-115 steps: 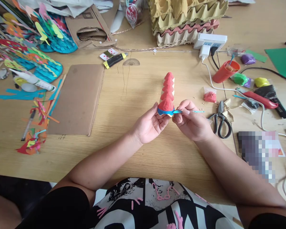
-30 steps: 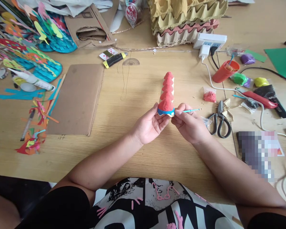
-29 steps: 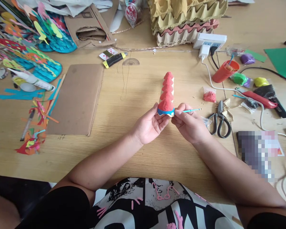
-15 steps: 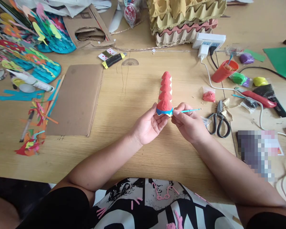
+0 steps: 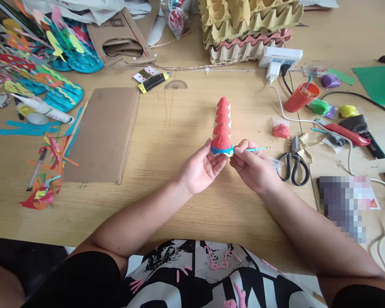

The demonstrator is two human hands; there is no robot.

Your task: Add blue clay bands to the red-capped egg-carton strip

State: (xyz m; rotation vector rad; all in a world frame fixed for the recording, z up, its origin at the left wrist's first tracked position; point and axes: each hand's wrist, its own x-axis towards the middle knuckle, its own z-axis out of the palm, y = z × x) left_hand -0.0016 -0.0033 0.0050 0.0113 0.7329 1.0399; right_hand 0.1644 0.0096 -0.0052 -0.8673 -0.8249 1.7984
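A strip of egg-carton bumps (image 5: pixel 223 122), covered in red with pale edges, points away from me. Blue material (image 5: pixel 222 150) bands its near end. My left hand (image 5: pixel 197 169) grips that end, thumb at the left side and fingers curled underneath. My right hand (image 5: pixel 255 164) pinches a thin blue stick-like tool (image 5: pixel 256 149), whose far end sticks out to the right. The tool's other end is hidden by the fingers, which are against the right edge of the blue band.
Black-handled scissors (image 5: pixel 294 161) and a bag of red clay (image 5: pixel 280 128) lie to the right, near an orange cup (image 5: pixel 301 97). A cardboard sheet (image 5: pixel 98 134) is on the left. Egg trays (image 5: pixel 247 30) are stacked at the back beside a power strip (image 5: pixel 280 57).
The right hand has shifted very slightly at the blue band, and the tool's visible end sits a little further left. The left hand and the egg-carton strip look the same.
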